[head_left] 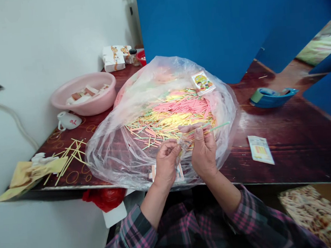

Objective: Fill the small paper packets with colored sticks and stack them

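Two hands of mine show in the head view, close together over a clear plastic bag [107, 147]. My left hand [168, 158] has thumb and fingers pinched on a small printed packet [185, 141]; my right hand [204, 149] has thumb and fingers clamped on a few thin sticks [222, 125], a green one jutting rightward. Beyond them, a loose stick pile [178, 107] in pink, yellow and green lies at the bag. Left of it sit a pink basin [92, 107] and a white mug [70, 120]; to the right, a blue tape dispenser [272, 99].
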Demonstrator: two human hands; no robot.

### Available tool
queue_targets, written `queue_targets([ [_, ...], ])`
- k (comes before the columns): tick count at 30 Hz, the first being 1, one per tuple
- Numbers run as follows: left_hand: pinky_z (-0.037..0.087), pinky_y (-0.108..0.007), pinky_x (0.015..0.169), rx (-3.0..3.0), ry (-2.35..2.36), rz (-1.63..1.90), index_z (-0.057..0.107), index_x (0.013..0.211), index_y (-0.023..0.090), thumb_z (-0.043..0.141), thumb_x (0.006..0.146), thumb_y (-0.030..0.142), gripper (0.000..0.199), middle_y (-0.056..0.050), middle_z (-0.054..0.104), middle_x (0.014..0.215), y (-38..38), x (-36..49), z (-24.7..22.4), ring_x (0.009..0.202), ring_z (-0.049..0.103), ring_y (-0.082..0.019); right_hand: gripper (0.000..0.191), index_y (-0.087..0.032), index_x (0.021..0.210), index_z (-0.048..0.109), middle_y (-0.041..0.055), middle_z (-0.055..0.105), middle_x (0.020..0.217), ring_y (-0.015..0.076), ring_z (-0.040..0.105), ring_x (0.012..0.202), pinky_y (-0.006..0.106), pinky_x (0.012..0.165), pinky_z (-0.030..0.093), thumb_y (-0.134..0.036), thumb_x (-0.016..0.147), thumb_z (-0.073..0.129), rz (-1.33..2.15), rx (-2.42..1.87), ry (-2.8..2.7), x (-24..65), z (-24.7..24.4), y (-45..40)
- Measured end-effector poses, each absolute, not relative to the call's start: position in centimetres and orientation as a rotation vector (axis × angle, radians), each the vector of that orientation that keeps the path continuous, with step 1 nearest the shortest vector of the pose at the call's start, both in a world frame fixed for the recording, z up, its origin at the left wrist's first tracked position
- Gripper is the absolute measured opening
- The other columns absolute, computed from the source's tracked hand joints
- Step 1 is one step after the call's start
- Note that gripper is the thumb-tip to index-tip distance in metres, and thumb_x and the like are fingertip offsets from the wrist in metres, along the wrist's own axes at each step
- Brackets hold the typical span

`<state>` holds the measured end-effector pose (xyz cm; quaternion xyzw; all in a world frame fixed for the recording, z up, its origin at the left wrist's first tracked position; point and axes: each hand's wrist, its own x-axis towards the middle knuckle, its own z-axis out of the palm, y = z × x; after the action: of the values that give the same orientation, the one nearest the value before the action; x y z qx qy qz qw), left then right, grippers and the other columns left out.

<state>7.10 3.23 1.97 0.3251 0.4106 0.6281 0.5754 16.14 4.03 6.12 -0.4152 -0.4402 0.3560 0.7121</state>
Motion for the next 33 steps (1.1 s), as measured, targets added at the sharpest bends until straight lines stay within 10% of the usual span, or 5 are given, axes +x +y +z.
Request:
queue_targets([
  [24,0.044,-0.028,0.087,0.869,1.04,1.528,0.068,0.071,0.019,0.08,0.071,0.028,0.016,-0.002,0.062,0.096,3.9,7.1,1.3,0.093,0.058,-0.016,0.026,-0.022,0.098,0.072,0.0055,0.074,0.107,0.0208,0.064,0.109,0.038,0.104,0.045,-0.04,0.096,0.054,1.054,-0.996,-1.053,17.7,5.1,4.7],
  [33,0.046,-0.028,0.089,0.9,0.993,1.581,0.069,0.078,0.02,0.079,0.075,0.027,0.013,-0.002,0.062,0.096,4.2,6.9,0.7,0.093,0.059,-0.015,0.047,-0.025,0.129,0.067,0.0071,0.072,0.13,0.0249,0.062,0.127,0.045,0.111,0.046,-0.053,0.094,0.056,1.157,-1.091,-1.149,19.2,4.2,5.0],
])
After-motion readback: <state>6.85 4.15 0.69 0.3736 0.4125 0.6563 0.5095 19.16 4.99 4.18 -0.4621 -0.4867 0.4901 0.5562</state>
